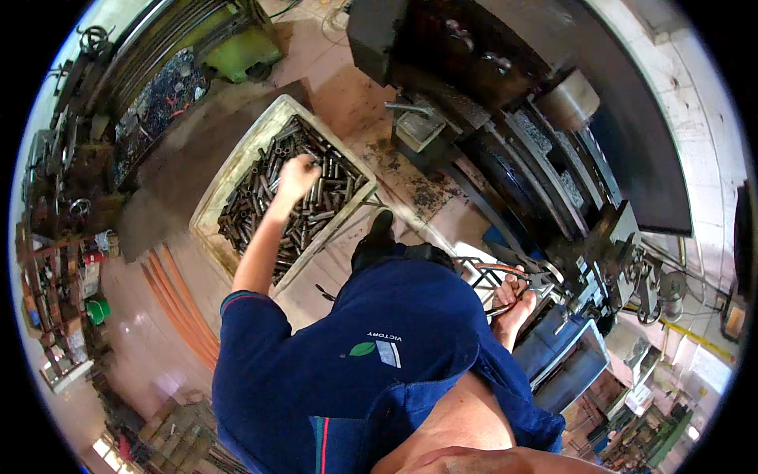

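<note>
Head view: left hand reaches into crate on the floor, grip closed on a steel tube atop the pile. Right hand holds pliers-like tool by lathe. Tubes likely heavy, rigid, oily; grab mid-length.

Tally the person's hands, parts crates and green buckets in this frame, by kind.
Hands: 2, left hand in the crate, right hand by the metal frame
Beige plastic crate of dark metal tubes: 1
Small green bucket: 1
Total: 4
</note>
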`<state>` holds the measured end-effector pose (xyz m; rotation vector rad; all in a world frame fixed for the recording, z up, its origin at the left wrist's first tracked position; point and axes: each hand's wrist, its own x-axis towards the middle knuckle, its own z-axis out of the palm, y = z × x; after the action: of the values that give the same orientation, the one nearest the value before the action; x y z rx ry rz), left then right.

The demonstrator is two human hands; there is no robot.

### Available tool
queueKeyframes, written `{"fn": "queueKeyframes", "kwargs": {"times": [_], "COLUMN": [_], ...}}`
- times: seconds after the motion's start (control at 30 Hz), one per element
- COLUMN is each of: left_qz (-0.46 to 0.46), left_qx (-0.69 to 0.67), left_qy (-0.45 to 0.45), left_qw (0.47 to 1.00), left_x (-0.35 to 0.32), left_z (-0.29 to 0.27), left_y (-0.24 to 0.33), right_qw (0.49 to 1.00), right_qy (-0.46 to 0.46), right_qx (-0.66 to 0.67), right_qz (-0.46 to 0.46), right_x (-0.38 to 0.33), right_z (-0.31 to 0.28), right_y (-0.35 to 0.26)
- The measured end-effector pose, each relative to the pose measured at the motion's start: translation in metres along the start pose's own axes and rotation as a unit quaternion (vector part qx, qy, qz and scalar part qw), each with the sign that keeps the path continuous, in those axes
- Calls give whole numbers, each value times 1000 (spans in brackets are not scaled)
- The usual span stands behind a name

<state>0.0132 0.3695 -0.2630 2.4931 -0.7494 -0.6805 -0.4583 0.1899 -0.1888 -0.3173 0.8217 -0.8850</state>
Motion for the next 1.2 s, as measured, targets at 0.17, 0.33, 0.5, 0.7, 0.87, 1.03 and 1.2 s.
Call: {"fn": "queueKeyframes", "kwargs": {"times": [0.17,0.33,0.5,0.7,0.87,1.03,1.2], "left_qz": [-51,-59,-60,-124,1,86,120], "left_qx": [126,168,179,-311,-532,-542,-493], "left_qy": [-35,-31,-16,-67,-112,-284,-377], "left_qw": [990,983,982,940,840,786,775], "left_x": [8,-8,-17,-41,-78,-84,-86], "left_z": [5,26,30,-2,-29,-20,1], "left_y": [-75,-86,-87,-61,60,173,223], "right_qw": [1000,999,994,990,956,869,812], "right_qy": [-4,4,-1,-91,-139,-224,-246], "right_qx": [-25,-36,-96,-92,-238,-430,-522], "right_qz": [15,23,44,63,99,94,83], "right_x": [5,1,5,9,13,10,5], "right_z": [29,37,40,44,92,127,131], "right_y": [15,26,26,14,0,5,-3]}}
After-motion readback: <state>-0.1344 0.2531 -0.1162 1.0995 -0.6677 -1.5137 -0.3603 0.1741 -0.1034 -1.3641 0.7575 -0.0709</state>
